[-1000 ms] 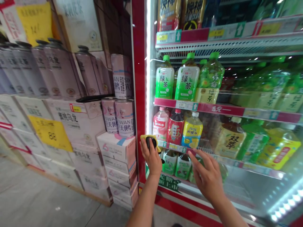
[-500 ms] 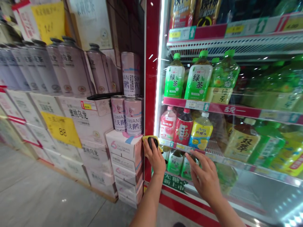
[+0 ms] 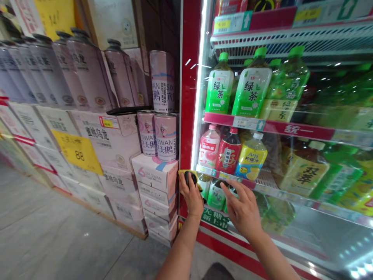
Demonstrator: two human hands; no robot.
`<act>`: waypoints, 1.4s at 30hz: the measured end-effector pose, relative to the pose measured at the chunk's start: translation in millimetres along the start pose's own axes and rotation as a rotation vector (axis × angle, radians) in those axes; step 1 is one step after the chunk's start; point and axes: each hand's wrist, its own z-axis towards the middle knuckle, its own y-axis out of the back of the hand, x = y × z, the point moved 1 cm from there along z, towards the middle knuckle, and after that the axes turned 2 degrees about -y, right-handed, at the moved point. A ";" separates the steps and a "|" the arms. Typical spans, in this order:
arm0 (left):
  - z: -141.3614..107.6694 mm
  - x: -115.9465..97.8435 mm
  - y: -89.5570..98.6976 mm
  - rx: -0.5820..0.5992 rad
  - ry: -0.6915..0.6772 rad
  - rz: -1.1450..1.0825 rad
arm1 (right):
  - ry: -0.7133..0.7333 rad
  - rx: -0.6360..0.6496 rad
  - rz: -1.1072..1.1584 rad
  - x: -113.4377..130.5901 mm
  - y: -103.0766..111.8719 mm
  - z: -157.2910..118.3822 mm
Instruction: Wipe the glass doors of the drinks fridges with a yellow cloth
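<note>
As your left hand (image 3: 190,196) clamps a yellow-black device (image 3: 187,177), your right hand (image 3: 241,212), at three o'clock, spreads its fingers apart near a cooler shelf (image 3: 224,177).

The right hand (image 3: 241,210) has slid up and inward, so the gap between it and the left hand (image 3: 190,194) is narrower than a moment ago. Its fingers (image 3: 230,186) have curled a little more and now reach across the shelf's price strip (image 3: 224,177), just above the small green bottles (image 3: 217,196). The head has swung, so the red fridge post (image 3: 189,77) stands nearer the middle of the view and the shelves sit higher, with the packets high above the hands (image 3: 230,6) mostly cut off by the top edge. A dark rounded shape (image 3: 218,272) below the hands has grown larger at the bottom edge.
</note>
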 end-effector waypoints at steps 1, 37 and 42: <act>5.2 -4.0 -1.5 -0.011 0.014 -0.014 | 0.008 0.003 0.004 -0.1 -1.7 0.8; 12.6 -37.5 -12.6 0.030 -0.604 -0.013 | 0.064 -0.228 -0.048 -59.3 16.5 -49.2; 0.7 -9.3 -13.2 -0.039 -0.361 -0.016 | 0.090 -0.207 -0.138 -73.2 24.1 -58.3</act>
